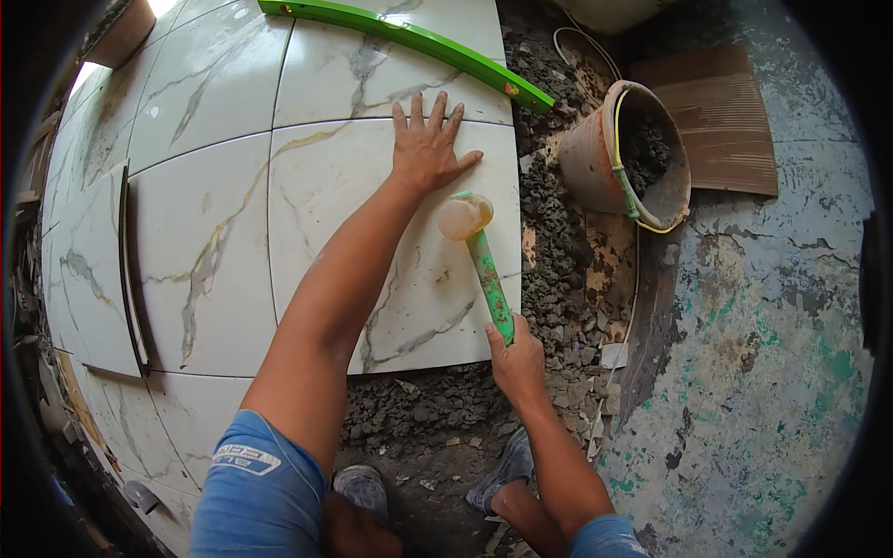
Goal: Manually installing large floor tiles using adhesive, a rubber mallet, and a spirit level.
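Observation:
My left hand (428, 147) lies flat with its fingers spread near the far edge of a white marble-patterned floor tile (321, 232). In my right hand (517, 358) is the green handle of a rubber mallet (486, 270). The mallet's pale, rounded head is over the same tile, just nearer than my left hand; whether it touches the tile I cannot tell. Beyond my left hand, a long green spirit level (409, 42) lies across the far tiles.
Dark, crumbly mortar (553, 251) borders the tile on the right and near sides. A bucket (595, 139) holding mortar tilts at the right, beside a brown ridged board (716, 121). A loose tile (88, 279) leans at the left. Worn, paint-flecked floor (744, 372) spreads at the right.

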Tool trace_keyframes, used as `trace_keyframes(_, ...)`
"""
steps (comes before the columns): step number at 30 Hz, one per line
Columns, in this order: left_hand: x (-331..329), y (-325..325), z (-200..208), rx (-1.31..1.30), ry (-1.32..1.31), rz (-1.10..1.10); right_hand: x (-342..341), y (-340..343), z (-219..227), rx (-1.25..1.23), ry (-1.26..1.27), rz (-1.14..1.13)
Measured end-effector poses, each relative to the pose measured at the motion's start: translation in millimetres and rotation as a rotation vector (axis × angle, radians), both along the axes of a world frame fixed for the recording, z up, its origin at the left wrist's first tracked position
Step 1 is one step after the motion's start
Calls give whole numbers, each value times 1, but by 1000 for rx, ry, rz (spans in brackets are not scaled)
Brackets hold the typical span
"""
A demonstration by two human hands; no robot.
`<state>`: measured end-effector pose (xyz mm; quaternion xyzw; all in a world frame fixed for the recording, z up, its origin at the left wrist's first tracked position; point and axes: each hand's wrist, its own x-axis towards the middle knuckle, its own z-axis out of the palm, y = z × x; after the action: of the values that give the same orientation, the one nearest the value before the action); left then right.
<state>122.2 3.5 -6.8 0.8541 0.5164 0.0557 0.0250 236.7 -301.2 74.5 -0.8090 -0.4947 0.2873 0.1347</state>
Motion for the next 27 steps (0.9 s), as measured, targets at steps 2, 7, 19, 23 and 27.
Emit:
trace_keyframes(2, 4, 3, -4, 63, -63, -9, -4, -1, 5, 61, 28, -29)
trace_keyframes(7, 2, 10, -16, 81, -27, -31, 7, 2, 3, -168, -30, 37)
trace_keyframes(19, -41, 11, -2, 79, -43, -276, -5, -79, 7, -52, 129, 99)
trace_keyframes(23, -138, 0, 12, -72, -41, -357, -12, -98, 4, -96, 131, 158)
trace_keyframes(27, -213, -6, 28, -283, 258, -303, -26, -109, 0, -135, 136, 146)
